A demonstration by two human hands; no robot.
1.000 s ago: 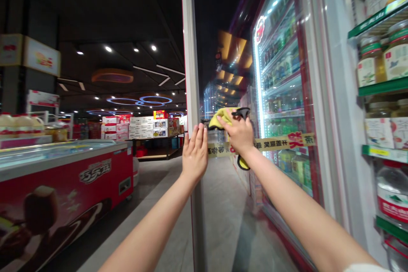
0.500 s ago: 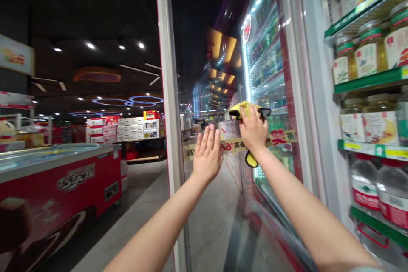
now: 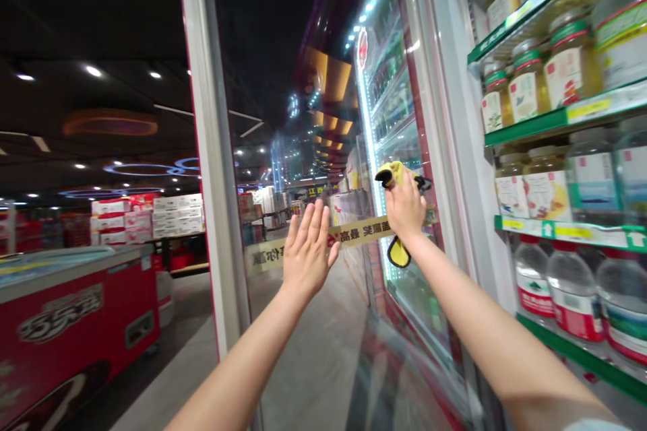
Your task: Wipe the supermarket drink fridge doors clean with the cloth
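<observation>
A glass fridge door (image 3: 303, 323) in a light metal frame stands swung out before me. My left hand (image 3: 307, 252) lies flat against the pane, fingers stretched out, over a printed strip (image 3: 356, 232) that runs across the glass. Toward the hinge side, my right hand (image 3: 406, 205) presses a yellow cleaning cloth (image 3: 399, 254) with black edging to the same pane. Part of the cloth sticks out above the fingers and a loop hangs below the wrist; the rest is hidden under the palm.
Right of the door, open fridge shelves (image 3: 556, 122) hold bottled drinks (image 3: 526, 87) and large water bottles (image 3: 576, 293). At left stands a red chest freezer (image 3: 101, 323). Stacked cartons (image 3: 176, 217) lie behind it. A lit fridge is reflected in the glass.
The view has turned right, so the door frame and shelves sit further left. The right hand and cloth have moved toward the hinge side of the pane. The left hand stays flat on it.
</observation>
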